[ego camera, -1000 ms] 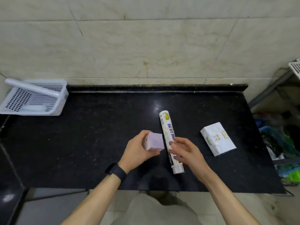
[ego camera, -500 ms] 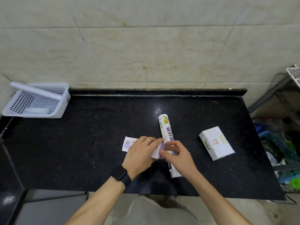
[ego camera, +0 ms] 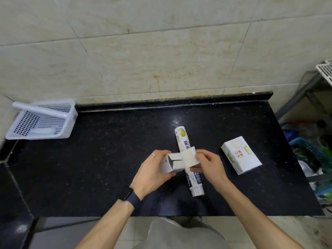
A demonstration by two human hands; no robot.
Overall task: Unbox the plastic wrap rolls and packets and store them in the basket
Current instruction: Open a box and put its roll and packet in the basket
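My left hand (ego camera: 152, 172) grips a small white carton (ego camera: 169, 163) above the black counter, its end turned toward me. My right hand (ego camera: 209, 165) pinches the carton's end flap (ego camera: 188, 156), which is folded outward, so the inside shows. Under both hands lies a printed plastic wrap roll (ego camera: 185, 146), pointing away from me. A white rectangular box (ego camera: 240, 155) rests on the counter to the right. The white perforated basket (ego camera: 53, 133) stands at the back left with a white roll (ego camera: 40, 109) leaning across it and a pale packet inside.
The black counter (ego camera: 107, 168) ends at a tiled wall behind and at a front edge near my body. Right of the counter stand a metal rack (ego camera: 325, 69) and blue crates (ego camera: 305, 146) with clutter.
Both hands turned the small carton from a raised end-on hold and my right hand pulled its end flap open. The roll and the white box stayed put.
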